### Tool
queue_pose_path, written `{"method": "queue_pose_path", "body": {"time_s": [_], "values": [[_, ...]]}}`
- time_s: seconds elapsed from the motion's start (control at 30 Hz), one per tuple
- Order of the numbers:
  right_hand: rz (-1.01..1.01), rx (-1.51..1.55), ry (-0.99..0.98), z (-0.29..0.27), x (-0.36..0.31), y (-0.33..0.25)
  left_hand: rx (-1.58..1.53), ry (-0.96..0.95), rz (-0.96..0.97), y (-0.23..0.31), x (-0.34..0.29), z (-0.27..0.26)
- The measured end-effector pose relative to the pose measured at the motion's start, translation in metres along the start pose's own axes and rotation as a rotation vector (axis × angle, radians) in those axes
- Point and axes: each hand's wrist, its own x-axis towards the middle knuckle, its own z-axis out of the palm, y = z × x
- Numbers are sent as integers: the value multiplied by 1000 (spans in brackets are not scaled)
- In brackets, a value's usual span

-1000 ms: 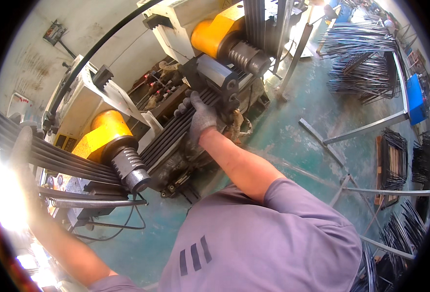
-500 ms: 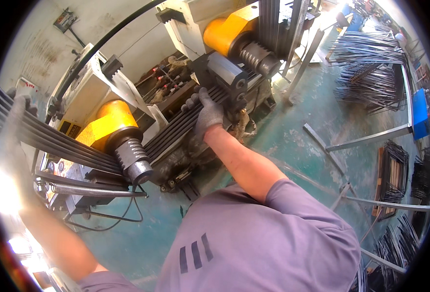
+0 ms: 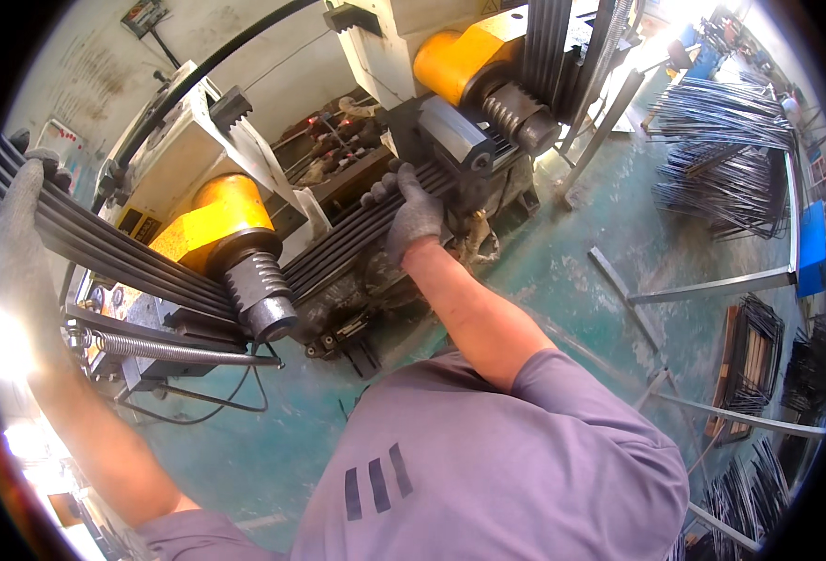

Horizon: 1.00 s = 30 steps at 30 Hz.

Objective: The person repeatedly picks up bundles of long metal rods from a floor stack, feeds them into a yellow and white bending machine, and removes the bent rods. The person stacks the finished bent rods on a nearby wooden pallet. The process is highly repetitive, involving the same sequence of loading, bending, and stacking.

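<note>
Several dark steel bars [image 3: 128, 251] lie side by side through a bending machine, slanting up to the left past a ribbed roller [image 3: 259, 294]. At their far-left end my left hand [image 3: 13, 220], in a grey glove, is wrapped round them; glare blurs part of it. My gloved right hand [image 3: 416, 217] grips the middle stretch of the bars, thumb on top, just left of a dark steel block [image 3: 455, 136]. The undersides of the bars inside both grips are hidden.
Two yellow machine heads [image 3: 212, 224] carry ribbed rollers. Beneath the left one is a coil spring [image 3: 165, 347]. Bars stand upright at the right roller. Bundles of thin rods [image 3: 717, 112] rest on a metal rack at right, with frame legs [image 3: 712, 285] on the green floor.
The whole view has shifted slightly, so the machine sits a little further right. Both hands keep their hold on the bars, and the bars look unmoved in the machine.
</note>
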Motion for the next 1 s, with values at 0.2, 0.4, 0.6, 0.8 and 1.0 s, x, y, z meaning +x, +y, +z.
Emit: {"method": "queue_pose_path", "body": {"time_s": [0.2, 0.4, 0.6, 0.8, 1.0], "values": [[34, -7, 47, -1, 1, 1, 44, 80, -169, 0, -3, -3], [-13, -84, 36, -15, 7, 3, 208, 39, -146, -11, -19, -27], [127, -141, 115, -30, 1, 1, 65, -184, -179, 0, -49, -28], [110, -284, 127, -46, 7, -6, 67, -298, -204, 26, -49, -26], [79, -264, 37, -43, 5, -5, 88, -259, -229, 29, -53, -22]]}}
